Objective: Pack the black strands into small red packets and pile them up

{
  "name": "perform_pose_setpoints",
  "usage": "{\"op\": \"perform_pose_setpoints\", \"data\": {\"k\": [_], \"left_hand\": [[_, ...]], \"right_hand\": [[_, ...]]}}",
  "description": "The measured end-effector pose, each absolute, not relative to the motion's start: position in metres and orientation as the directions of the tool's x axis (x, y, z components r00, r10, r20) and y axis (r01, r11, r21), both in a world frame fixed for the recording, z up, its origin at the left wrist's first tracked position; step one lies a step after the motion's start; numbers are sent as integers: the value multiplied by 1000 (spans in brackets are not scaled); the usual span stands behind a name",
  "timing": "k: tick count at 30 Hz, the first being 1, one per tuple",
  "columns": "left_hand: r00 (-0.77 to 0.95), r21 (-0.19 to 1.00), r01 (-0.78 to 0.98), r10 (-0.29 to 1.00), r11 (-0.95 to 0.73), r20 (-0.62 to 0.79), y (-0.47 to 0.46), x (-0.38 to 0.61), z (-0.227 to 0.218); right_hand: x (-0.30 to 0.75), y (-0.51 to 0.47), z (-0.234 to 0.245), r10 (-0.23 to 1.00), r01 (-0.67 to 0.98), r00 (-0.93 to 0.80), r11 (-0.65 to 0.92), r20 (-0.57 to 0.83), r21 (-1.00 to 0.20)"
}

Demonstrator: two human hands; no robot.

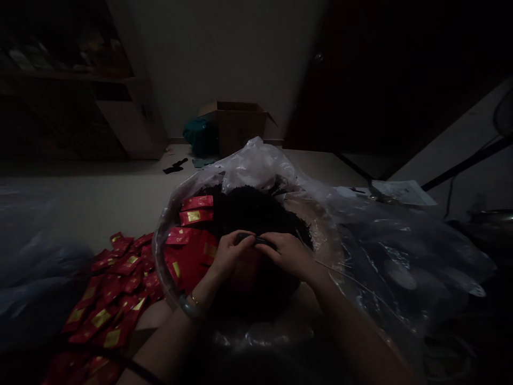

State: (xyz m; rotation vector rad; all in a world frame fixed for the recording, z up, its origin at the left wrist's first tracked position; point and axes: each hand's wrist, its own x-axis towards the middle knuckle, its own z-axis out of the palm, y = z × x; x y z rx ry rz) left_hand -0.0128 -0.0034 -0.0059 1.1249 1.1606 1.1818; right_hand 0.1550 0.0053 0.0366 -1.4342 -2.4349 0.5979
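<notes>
My left hand (pixel 227 252) and my right hand (pixel 287 253) meet over the middle of a plastic-lined round container (pixel 163 278). Between them, pinched in the fingers of both, is a small dark strip (pixel 265 243); its kind is too dim to tell. Under and behind the hands lies a heap of black stringy material (pixel 252 208). Left of it, inside the container, are red packets (pixel 196 216) with gold labels. A bracelet (pixel 191 307) circles my left wrist. A thin pale cord (pixel 352 278) runs by my right wrist.
More red packets (pixel 106 305) are piled on the floor at left. Clear plastic sheeting (pixel 401 256) spreads to the right. Further back stand an open cardboard box (pixel 242 128) and a teal bag (pixel 201 136) by the wall. The room is dim.
</notes>
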Motion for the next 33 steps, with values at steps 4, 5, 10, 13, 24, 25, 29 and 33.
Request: {"op": "perform_pose_setpoints", "data": {"k": [4,5,10,13,24,25,29,33], "left_hand": [[33,995,-82,998,65,-62,-3,-13,-8],[34,994,-80,997,69,-66,-2,-13,-9],[51,992,-101,996,78,-73,1,-16,-10],[86,973,-203,991,114,-99,2,-16,-10],[84,932,-290,976,219,-203,1,-15,-10],[91,933,-285,975,221,-203,1,-15,-11],[109,937,-267,973,225,-203,1,-13,-13],[40,948,-268,985,173,-169,1,-13,-9]], "right_hand": [[155,5,38,876,775,-482,428,3,-464],[154,4,38,879,782,-477,421,-5,-460],[152,8,31,902,797,-432,374,-15,-475],[155,14,25,904,706,-427,341,12,-621],[168,20,26,922,642,-377,328,88,-693],[166,18,25,920,659,-382,335,83,-673],[159,13,25,930,717,-357,331,84,-613],[163,18,26,926,670,-359,341,114,-659]]}}
